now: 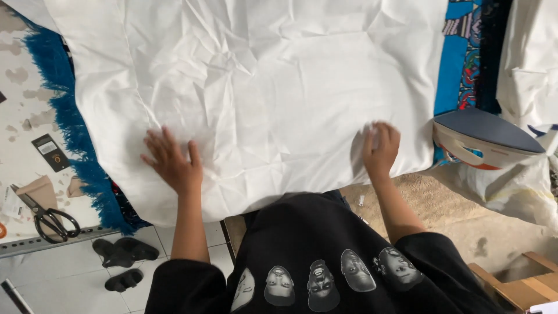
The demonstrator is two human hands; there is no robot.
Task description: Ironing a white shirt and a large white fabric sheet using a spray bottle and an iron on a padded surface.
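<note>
White cloth [261, 87]: large, creased sheet spread flat across the bench, reaching from the far edge of view to the near bench edge, with its near hem hanging just over that edge.

Left hand [171, 161]: laid palm down on the cloth near its near-left corner, fingers spread and flat, pressing on the fabric. Nothing gripped.

Right hand [381, 148]: placed on the cloth near its near-right corner, fingers curled inward and pinching a small fold of the white fabric. Both hands well apart, with the wide middle of the cloth between them.

Bench surface: covered under the cloth by a blue fringed rug [70, 128], showing at the left as a fringe border and at the far right as a patterned blue strip. Iron [482, 139]: dark blue top with pale body, resting just beside the right edge of the cloth, near the right hand but apart from it. More white fabric [529, 70] heaped at the far right.

Left side: pale speckled surface carrying black-handled scissors [49, 220] and a small dark card [51, 152], well apart from the left hand.

Room: tiled white floor below the bench, with a pair of black sandals [122, 261] at near left. Black printed shirt at the near centre of view. Corner of a wooden frame [517, 285] at near right.
</note>
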